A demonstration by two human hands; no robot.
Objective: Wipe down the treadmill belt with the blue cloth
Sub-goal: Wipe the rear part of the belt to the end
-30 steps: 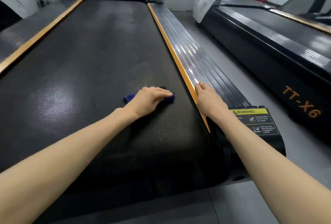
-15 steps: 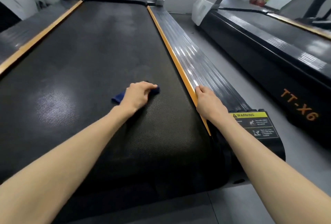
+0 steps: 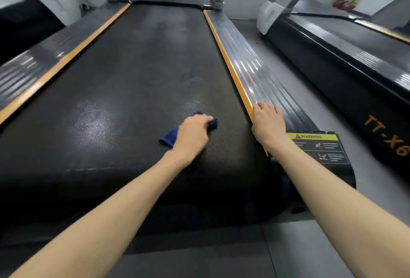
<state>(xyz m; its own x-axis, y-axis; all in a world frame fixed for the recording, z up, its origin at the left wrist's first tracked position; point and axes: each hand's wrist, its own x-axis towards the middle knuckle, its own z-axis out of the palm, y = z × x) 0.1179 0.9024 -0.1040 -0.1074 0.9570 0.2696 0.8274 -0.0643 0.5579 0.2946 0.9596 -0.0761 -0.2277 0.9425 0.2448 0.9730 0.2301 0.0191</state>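
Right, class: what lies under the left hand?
The cloth, held on the belt by the left hand. Both ends stick out; the middle is hidden.

I was looking into a gym: a long treadmill belt [image 3: 144,78], a second treadmill [image 3: 337,66] marked TT-X6 close on the right, another machine [image 3: 33,22] left, grey floor [image 3: 292,82] between.

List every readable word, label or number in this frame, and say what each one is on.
"WARNING", beside a triangle sign: yellow strip of the label at the right rear corner of the treadmill.
"TT-X6": orange letters on the side of the next treadmill, to the right.
Small print and pictograms under "WARNING": too blurred to read.
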